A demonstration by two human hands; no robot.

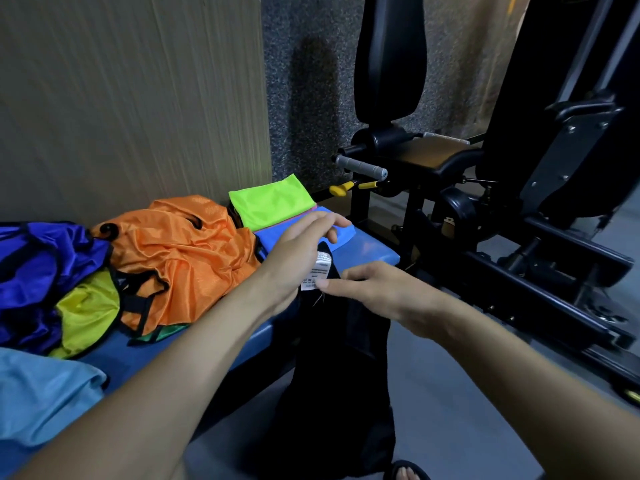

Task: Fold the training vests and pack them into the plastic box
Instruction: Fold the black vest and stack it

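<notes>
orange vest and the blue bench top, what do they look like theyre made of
The orange vest looks like thin synthetic mesh, likely polyester: it shows a slight sheen, a fine pinhole texture, soft crumpled folds and black binding at the edges. The blue bench top looks like padded vinyl or faux leather: smooth, faintly glossy, with a rounded edge. Neither can be told for certain by look alone.

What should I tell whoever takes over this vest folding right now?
Left hand and right hand both hold the black vest at its top edge by the white label; it hangs off the blue bench.
Done: green folded vest stacked at the bench's far end.
Left: the black one, plus the orange vest, purple vest and yellow vest, all unfolded. No plastic box in view.
</notes>
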